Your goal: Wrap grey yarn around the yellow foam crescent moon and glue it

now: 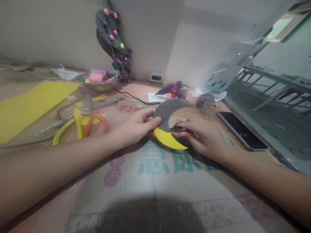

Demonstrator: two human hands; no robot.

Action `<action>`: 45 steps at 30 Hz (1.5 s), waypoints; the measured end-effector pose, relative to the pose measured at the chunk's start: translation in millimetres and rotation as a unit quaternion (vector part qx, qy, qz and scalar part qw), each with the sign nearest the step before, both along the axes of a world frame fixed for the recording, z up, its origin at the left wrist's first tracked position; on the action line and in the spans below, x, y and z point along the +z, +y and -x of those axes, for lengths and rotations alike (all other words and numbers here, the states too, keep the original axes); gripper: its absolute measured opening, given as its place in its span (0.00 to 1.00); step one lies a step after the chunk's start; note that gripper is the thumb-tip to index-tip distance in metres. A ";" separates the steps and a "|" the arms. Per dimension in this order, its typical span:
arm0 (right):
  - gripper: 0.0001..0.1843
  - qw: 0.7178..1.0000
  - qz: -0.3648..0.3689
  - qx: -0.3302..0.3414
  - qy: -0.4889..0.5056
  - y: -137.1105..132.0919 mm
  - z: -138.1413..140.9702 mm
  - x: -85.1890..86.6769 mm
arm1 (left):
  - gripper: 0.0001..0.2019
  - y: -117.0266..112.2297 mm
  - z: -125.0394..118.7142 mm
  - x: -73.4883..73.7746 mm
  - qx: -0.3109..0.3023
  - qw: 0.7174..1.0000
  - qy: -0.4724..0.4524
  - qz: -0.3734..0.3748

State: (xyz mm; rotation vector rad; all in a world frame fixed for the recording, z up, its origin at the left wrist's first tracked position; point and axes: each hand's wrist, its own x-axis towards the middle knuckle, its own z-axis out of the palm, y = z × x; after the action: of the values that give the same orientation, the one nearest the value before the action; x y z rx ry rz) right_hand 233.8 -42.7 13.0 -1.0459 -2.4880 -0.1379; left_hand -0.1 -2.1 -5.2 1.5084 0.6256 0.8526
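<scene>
A yellow crescent cutout (168, 139) lies in front of me, its upper part wrapped in grey yarn (167, 111) and its lower tip bare. My left hand (138, 126) pinches the crescent's left edge between thumb and fingers. In the hollow of the curve, my right hand (199, 132) has its fingers closed on a small grey bundle of yarn (176, 129). Beyond the right hand sits a loose ball of grey yarn (205, 102).
Scissors with yellow and orange handles (80, 124) and a yellow sheet (31, 106) lie left. A glue gun (171, 90) with a lit red light rests behind. A phone (243, 129) and a plastic cup (218, 79) stand right. A decorated grey crescent (107, 30) hangs at the wall.
</scene>
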 end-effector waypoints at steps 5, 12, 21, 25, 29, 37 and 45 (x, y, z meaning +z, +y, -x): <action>0.12 1.000 0.001 0.019 0.008 0.8 1.0 -1.7 | 0.13 0.3 -0.4 0.5 0.009 1.000 0.017 -0.011; 0.11 0.999 -0.005 0.026 0.018 0.4 2.3 -2.8 | 0.12 3.0 -1.4 -0.3 -0.004 1.000 -0.006 -0.012; 0.10 0.998 0.011 0.009 0.064 -1.6 0.9 -1.8 | 0.08 2.7 -0.5 -2.8 -0.005 1.000 -0.021 -0.014; 0.10 0.998 0.014 0.003 0.063 -1.4 -0.2 -1.2 | 0.09 2.9 -1.0 -3.0 0.001 1.000 -0.025 -0.017; 0.11 0.998 0.021 0.017 0.058 -0.9 0.7 -1.5 | 0.10 3.2 -1.9 -3.7 -0.008 0.999 -0.031 -0.023; 0.12 0.999 0.012 0.017 0.045 -0.6 0.9 -2.4 | 0.08 2.0 -1.7 -2.9 -0.003 0.999 -0.010 -0.047; 0.12 0.999 0.014 0.019 0.045 0.1 0.0 -4.4 | 0.07 2.7 -3.7 -1.5 -0.002 0.998 -0.005 -0.056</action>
State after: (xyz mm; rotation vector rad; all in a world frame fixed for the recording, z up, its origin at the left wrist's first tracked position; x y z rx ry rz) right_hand 233.7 -42.6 8.6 -0.9933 -2.4332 -0.0430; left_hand 3.6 0.6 -6.7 1.6055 0.5750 0.9030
